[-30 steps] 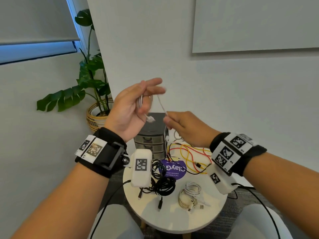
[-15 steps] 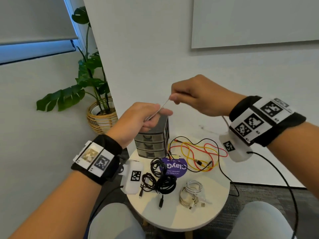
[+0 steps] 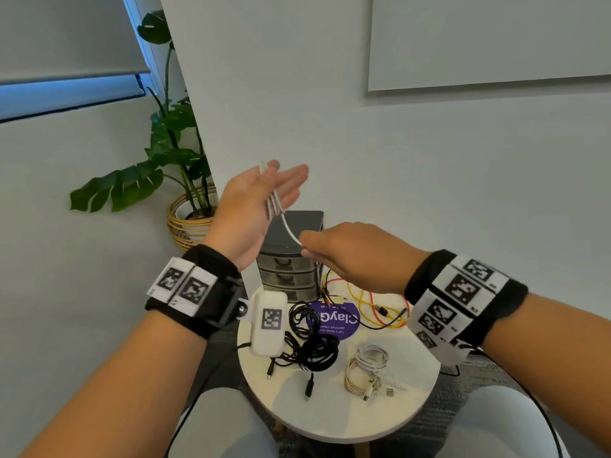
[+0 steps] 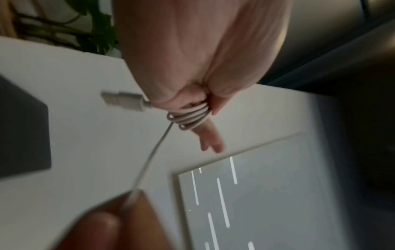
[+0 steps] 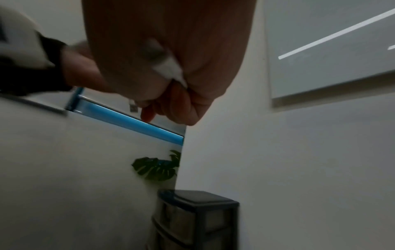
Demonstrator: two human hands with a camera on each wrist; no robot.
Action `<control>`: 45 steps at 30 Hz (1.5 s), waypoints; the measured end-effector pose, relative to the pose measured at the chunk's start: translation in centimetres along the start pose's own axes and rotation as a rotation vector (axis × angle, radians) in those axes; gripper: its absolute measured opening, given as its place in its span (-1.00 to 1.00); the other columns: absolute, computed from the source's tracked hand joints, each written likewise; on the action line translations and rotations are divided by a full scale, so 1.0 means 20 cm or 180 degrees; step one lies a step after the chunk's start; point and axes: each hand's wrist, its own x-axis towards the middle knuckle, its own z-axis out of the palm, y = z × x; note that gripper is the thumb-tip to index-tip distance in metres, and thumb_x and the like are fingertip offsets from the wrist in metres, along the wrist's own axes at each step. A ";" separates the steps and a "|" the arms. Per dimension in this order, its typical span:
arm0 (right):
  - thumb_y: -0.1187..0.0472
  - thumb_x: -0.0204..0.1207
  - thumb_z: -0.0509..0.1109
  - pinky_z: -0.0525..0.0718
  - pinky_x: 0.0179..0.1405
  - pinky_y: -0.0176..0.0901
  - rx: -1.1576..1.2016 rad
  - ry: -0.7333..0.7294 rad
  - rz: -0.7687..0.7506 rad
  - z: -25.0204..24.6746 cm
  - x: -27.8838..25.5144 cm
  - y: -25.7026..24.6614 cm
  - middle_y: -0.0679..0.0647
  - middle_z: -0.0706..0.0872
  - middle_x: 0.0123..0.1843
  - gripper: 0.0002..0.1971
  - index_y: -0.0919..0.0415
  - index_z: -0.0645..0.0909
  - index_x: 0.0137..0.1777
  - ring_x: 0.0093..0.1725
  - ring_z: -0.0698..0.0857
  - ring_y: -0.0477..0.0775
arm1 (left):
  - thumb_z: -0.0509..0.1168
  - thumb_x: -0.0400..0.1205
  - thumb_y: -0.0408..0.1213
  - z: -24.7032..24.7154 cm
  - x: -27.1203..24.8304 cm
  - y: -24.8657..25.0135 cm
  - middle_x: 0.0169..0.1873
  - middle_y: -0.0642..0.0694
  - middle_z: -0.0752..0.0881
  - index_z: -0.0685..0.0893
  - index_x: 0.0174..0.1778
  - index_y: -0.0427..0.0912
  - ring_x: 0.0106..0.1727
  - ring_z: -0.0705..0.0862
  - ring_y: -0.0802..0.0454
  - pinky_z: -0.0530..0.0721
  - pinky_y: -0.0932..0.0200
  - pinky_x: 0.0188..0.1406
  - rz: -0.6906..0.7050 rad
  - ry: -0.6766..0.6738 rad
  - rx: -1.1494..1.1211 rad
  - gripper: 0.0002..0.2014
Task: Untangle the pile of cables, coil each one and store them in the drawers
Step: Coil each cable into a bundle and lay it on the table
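Plant (image 3: 155, 153): a big-leaved pot plant in a woven basket, far left by the window; we pay it no mind.
Left hand (image 3: 254, 206): we hold it up, palm showing, fingers straight and relaxed. It acts as the spool; the thumb's part in the hold we cannot tell.
White cable (image 3: 274, 201): several turns lie wound round the left fingers; one plug (image 4: 124, 100) sticks out by the thumb side. It is up in the air above the drawers, not on the table.
Winding: we judge the step to be coiling this cable. To do it well we keep the feed taut, lay each turn beside the last, and keep the fingers stiff so the loops stay even.
Right hand (image 3: 357, 256): fingers curled, pinching the free run of the white cable just below the left hand. We let it slide as we wrap.
Drawers (image 3: 291, 259): a dark three-drawer unit at the table's back edge, all drawers closed, as far as we can tell.
Table (image 3: 330, 421): round, pale; it carries black cables (image 3: 310, 342), a white-and-cream bundle (image 3: 367, 368) and red and yellow leads (image 3: 367, 302), all waiting.
Sticker (image 3: 334, 320): purple, seen upside down; we read "ClayG…", small print unclear.
Wristbands: black-and-white square codes, no words.
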 end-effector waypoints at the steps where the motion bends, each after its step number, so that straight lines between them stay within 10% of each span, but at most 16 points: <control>1: -0.05 0.85 0.00 0.53 -0.34 0.03 0.0036 0.0139 -0.0083 -0.05 0.02 -0.02 -0.03 0.58 -0.27 -0.77 -0.03 0.31 -0.03 -0.34 0.56 0.06 | 0.02 0.90 -0.24 0.01 0.00 -0.02 0.31 -0.17 0.78 0.43 0.55 -0.25 0.30 0.78 0.08 0.70 0.17 0.36 -0.0014 -0.0026 0.0487 -0.67; 3: -0.06 0.82 0.03 0.49 -0.33 -0.03 0.0143 0.0383 -0.0169 -0.17 0.06 -0.01 -0.04 0.68 -0.17 -0.77 -0.07 0.48 0.03 -0.28 0.60 0.03 | 0.04 0.89 -0.21 0.02 -0.02 -0.05 0.22 -0.14 0.79 0.61 0.39 -0.24 0.07 0.79 0.14 0.68 0.14 0.26 -0.0029 -0.0162 0.1210 -0.69; 6: -0.07 0.79 0.13 0.46 -0.30 -0.04 0.0074 0.0569 -0.0242 -0.30 0.08 0.05 -0.10 0.66 -0.19 -0.79 -0.05 0.55 0.05 -0.23 0.58 -0.03 | 0.04 0.85 -0.06 0.02 -0.06 -0.05 -0.42 -0.16 0.60 0.65 -0.14 -0.16 -0.54 0.39 -0.06 0.33 0.03 -0.43 -0.0059 -0.0778 0.1109 -0.60; 12: -0.03 0.76 0.28 0.40 -0.40 -0.29 0.0948 0.0768 0.0022 -0.29 0.06 0.11 -0.10 0.60 -0.46 -0.82 0.06 0.52 0.05 -0.43 0.53 -0.02 | -0.01 0.88 -0.18 0.04 -0.07 -0.04 -0.50 -0.05 0.20 0.68 -0.08 -0.42 -0.50 0.06 0.09 -0.02 0.09 -0.46 -0.0327 -0.1031 0.0640 -0.52; 16: -0.05 0.79 0.23 0.42 -0.40 -0.20 0.1131 0.0832 0.0184 -0.21 0.04 0.11 -0.06 0.56 -0.46 -0.76 0.06 0.65 0.13 -0.45 0.51 0.00 | 0.12 0.85 -0.17 0.02 -0.06 -0.07 -0.48 -0.03 0.31 0.74 0.03 -0.49 -0.51 0.11 0.15 0.00 0.15 -0.46 -0.0494 -0.0863 0.0414 -0.57; 21: -0.09 0.80 0.14 0.54 -0.27 0.02 0.0719 0.0944 0.0631 -0.11 0.06 0.12 0.12 0.67 -0.40 -0.47 0.27 0.63 -0.26 -0.40 0.61 0.13 | 0.22 0.81 -0.33 0.05 -0.04 -0.14 -0.42 -0.04 0.49 0.74 0.10 -0.38 -0.56 0.25 0.18 0.15 0.30 -0.57 -0.0445 -0.0310 0.0067 -0.77; 25: 0.04 0.81 0.22 0.35 -0.45 -0.25 0.1513 0.0983 0.1098 -0.09 0.05 0.13 0.02 0.48 -0.53 -0.50 0.29 0.54 -0.37 -0.51 0.39 -0.09 | 0.24 0.79 -0.42 0.08 -0.04 -0.17 -0.39 -0.06 0.53 0.72 0.05 -0.32 -0.55 0.28 0.18 0.22 0.33 -0.56 -0.0375 -0.0153 0.0047 -0.86; 31: 0.06 0.77 0.21 0.49 0.00 -0.17 0.0965 0.0083 0.0687 -0.14 -0.09 0.23 -0.09 0.59 -0.01 -0.75 -0.01 0.73 -0.01 -0.01 0.54 -0.10 | 0.19 0.79 -0.45 0.06 -0.03 -0.17 -0.43 -0.04 0.52 0.69 0.11 -0.39 -0.55 0.28 0.20 0.19 0.34 -0.57 -0.0607 -0.0297 -0.0255 -0.83; 34: 0.11 0.77 0.24 0.59 0.00 -0.10 0.0596 0.0067 0.0755 -0.11 -0.10 0.25 -0.08 0.61 -0.04 -0.79 0.03 0.72 0.05 -0.07 0.59 -0.09 | 0.19 0.79 -0.45 0.10 -0.03 -0.20 -0.42 -0.05 0.50 0.69 0.06 -0.37 -0.55 0.28 0.21 0.23 0.37 -0.59 -0.0628 -0.0336 -0.0524 -0.83; 40: 0.37 0.78 0.22 0.80 -0.09 -0.17 0.3815 0.1541 0.1695 -0.03 -0.07 0.21 0.19 0.80 -0.16 -0.78 0.38 0.71 0.07 -0.23 0.79 0.02 | 0.20 0.79 -0.44 0.17 -0.04 -0.25 -0.37 -0.10 0.45 0.65 0.02 -0.32 -0.52 0.25 0.18 0.18 0.31 -0.52 -0.0460 -0.0188 -0.0583 -0.87; 45: 0.30 0.78 0.22 0.68 0.13 0.07 0.4756 0.1306 0.1783 0.03 -0.03 0.18 0.31 0.72 0.04 -0.77 0.30 0.74 0.13 0.00 0.65 0.22 | 0.17 0.80 -0.44 0.18 -0.05 -0.26 -0.38 -0.08 0.47 0.64 0.01 -0.28 -0.51 0.29 0.18 0.22 0.30 -0.50 -0.0299 -0.0035 -0.0527 -0.85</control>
